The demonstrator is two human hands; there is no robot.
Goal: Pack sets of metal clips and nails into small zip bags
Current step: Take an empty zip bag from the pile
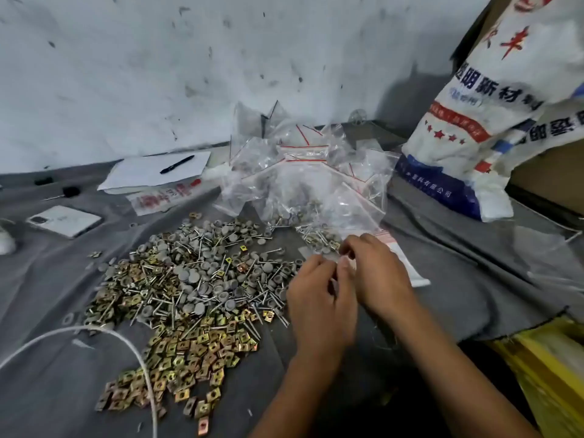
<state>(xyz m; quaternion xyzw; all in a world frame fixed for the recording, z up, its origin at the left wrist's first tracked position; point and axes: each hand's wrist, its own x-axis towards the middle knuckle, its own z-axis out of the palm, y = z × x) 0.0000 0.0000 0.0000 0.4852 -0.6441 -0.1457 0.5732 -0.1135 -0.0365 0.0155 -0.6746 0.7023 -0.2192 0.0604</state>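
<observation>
While both hands meet at a small zip bag (335,259), left hand (319,298) and right hand (376,273) each pinching its top edge, the clips and nails (189,289) lie heaped leftward, nearer the left hand.

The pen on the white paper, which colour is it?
Black; the pen shows best in the head view, on the white paper.

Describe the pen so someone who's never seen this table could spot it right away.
Find the pile of clear zip bags at the back by the wall. Just to their left lies a white sheet of paper. The pen lies slanted on it, the only slim black thing there.
</observation>
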